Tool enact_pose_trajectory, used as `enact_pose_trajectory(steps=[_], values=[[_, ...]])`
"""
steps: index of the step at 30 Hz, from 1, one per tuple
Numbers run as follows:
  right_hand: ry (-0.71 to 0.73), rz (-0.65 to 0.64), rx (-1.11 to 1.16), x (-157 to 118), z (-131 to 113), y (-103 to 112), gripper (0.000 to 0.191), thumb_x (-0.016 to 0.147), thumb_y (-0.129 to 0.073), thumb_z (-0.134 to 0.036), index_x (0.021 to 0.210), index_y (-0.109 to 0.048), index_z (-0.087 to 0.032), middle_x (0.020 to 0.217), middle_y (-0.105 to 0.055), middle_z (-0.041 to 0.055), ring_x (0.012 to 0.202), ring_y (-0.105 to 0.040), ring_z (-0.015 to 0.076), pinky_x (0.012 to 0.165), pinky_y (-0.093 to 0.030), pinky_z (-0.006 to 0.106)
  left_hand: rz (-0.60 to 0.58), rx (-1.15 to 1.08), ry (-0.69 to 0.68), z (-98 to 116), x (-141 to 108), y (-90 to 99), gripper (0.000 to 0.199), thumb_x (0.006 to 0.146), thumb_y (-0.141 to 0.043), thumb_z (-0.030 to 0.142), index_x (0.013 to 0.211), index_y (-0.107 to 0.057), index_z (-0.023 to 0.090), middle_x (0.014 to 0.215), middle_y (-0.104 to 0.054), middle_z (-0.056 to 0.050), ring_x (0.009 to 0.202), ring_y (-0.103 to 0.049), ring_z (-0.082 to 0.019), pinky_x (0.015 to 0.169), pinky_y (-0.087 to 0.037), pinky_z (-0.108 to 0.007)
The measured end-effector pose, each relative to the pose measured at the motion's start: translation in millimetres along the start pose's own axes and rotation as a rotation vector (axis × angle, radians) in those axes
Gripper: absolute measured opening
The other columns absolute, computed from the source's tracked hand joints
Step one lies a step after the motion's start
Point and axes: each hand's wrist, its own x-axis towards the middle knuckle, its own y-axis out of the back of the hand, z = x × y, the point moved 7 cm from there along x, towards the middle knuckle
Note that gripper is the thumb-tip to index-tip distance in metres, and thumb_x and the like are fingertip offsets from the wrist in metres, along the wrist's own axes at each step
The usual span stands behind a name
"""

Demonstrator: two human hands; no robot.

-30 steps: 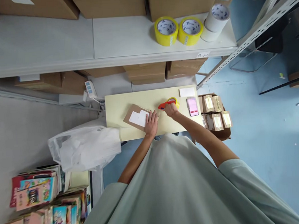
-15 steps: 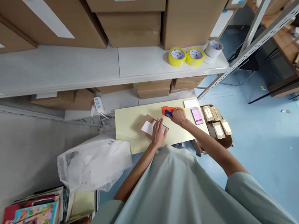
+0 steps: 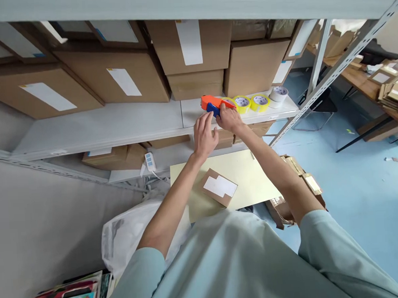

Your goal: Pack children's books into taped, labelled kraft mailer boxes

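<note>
An orange and blue tape dispenser (image 3: 213,103) is gripped in my right hand (image 3: 230,119), raised at the level of the middle shelf. Close beside its blue part, my left hand (image 3: 204,137) is lifted with the fingers stretched out and the thumb apart. Whether its fingertips touch the dispenser I cannot tell. Below my forearms, a small cardboard box (image 3: 220,188) with a white label lies on the pale yellow tabletop (image 3: 251,181), apart from both hands.
Yellow tape rolls (image 3: 260,101) and white tape rolls (image 3: 279,93) stand on the grey shelf (image 3: 133,121), before large cardboard boxes (image 3: 199,45). A power strip (image 3: 150,162) hangs below. A carton of small boxes (image 3: 283,209) stands right, a white plastic bag (image 3: 129,229) left.
My left hand has left the small box and risen toward the dispenser. My right hand has lifted the dispenser from the table up to the shelf. The view has tilted up.
</note>
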Motion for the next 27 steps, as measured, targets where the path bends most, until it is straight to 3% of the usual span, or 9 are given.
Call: enact_pose_trajectory(steps=[7,11,14,16,18,20,23,24,27], values=[[-0.017,-0.033,-0.027,47,-5,-37,0.051,0.103,-0.047,-0.012,0.149,-0.051,0.009,0.141,-0.071,0.037,0.144,-0.062,0.0429,0.132,-0.029,0.06,-0.026,0.027,0.02,-4,-13,17.9,0.061,0.107,-0.054,0.024,0.168,-0.05,0.018,0.165,-0.06,-0.019,0.161,-0.05,-0.034,0.139,-0.038,-0.056],[-0.053,0.014,0.041,55,-3,-51,0.047,0.106,-0.048,-0.014,0.149,-0.057,0.005,0.147,-0.068,0.0345,0.149,-0.056,0.0404,0.134,-0.029,0.061,-0.069,0.052,0.061,-18,-31,5.9,0.061,0.104,-0.055,0.02,0.166,-0.053,0.016,0.162,-0.062,-0.02,0.157,-0.054,-0.035,0.136,-0.041,-0.055],[-0.07,0.179,0.122,35,6,-56,0.046,0.113,-0.044,-0.023,0.152,-0.057,-0.002,0.163,-0.057,0.0319,0.158,-0.047,0.0398,0.133,-0.034,0.061,-0.143,0.048,0.133,-42,-60,-11.7,0.06,0.104,-0.057,0.021,0.164,-0.055,0.016,0.161,-0.063,-0.021,0.154,-0.057,-0.036,0.135,-0.042,-0.055],[-0.088,0.292,0.187,-2,18,-67,0.051,0.117,-0.042,-0.034,0.158,-0.053,-0.007,0.174,-0.047,0.0286,0.164,-0.04,0.0392,0.134,-0.034,0.061,-0.201,0.054,0.246,-69,-92,-24.4,0.058,0.105,-0.058,0.023,0.162,-0.056,0.016,0.16,-0.063,-0.022,0.153,-0.058,-0.037,0.134,-0.043,-0.055],[-0.158,0.316,0.296,-58,36,-93,0.058,0.118,-0.039,-0.048,0.163,-0.049,-0.012,0.175,-0.046,0.0268,0.165,-0.041,0.0387,0.134,-0.036,0.061,-0.288,0.07,0.416,-100,-135,-38.5,0.055,0.106,-0.058,0.028,0.159,-0.058,0.013,0.158,-0.065,-0.025,0.152,-0.059,-0.039,0.133,-0.044,-0.055],[-0.31,0.216,0.443,-127,58,-134,0.065,0.116,-0.045,-0.056,0.161,-0.051,-0.01,0.168,-0.053,0.03,0.163,-0.045,0.0405,0.134,-0.037,0.06,-0.416,0.08,0.622,-130,-183,-54.6,0.053,0.108,-0.055,0.035,0.156,-0.06,0.01,0.156,-0.066,-0.028,0.152,-0.06,-0.04,0.131,-0.045,-0.055],[-0.747,-0.038,0.694,-239,85,-204,0.071,0.109,-0.059,-0.057,0.155,-0.055,-0.003,0.165,-0.055,0.0357,0.164,-0.046,0.0424,0.137,-0.035,0.056,-0.603,0.025,0.849,-153,-242,-79.2,0.051,0.112,-0.05,0.042,0.148,-0.066,0.01,0.155,-0.068,-0.028,0.152,-0.061,-0.041,0.129,-0.046,-0.053],[-0.907,-0.107,0.788,-273,88,-223,0.071,0.107,-0.062,-0.059,0.152,-0.057,-0.005,0.167,-0.055,0.0347,0.165,-0.046,0.0419,0.138,-0.034,0.055,-0.646,0.003,0.886,-156,-254,-86.6,0.05,0.113,-0.047,0.044,0.144,-0.068,0.012,0.153,-0.07,-0.027,0.149,-0.063,-0.041,0.127,-0.047,-0.053],[-1.063,-0.225,0.884,-337,80,-256,0.07,0.108,-0.054,-0.068,0.14,-0.068,-0.008,0.15,-0.071,0.031,0.147,-0.065,0.0408,0.126,-0.051,0.054,-0.71,-0.037,0.917,-157,-269,-104.3,0.052,0.116,-0.036,0.048,0.135,-0.073,0.016,0.143,-0.077,-0.024,0.141,-0.069,-0.039,0.12,-0.053,-0.051]])
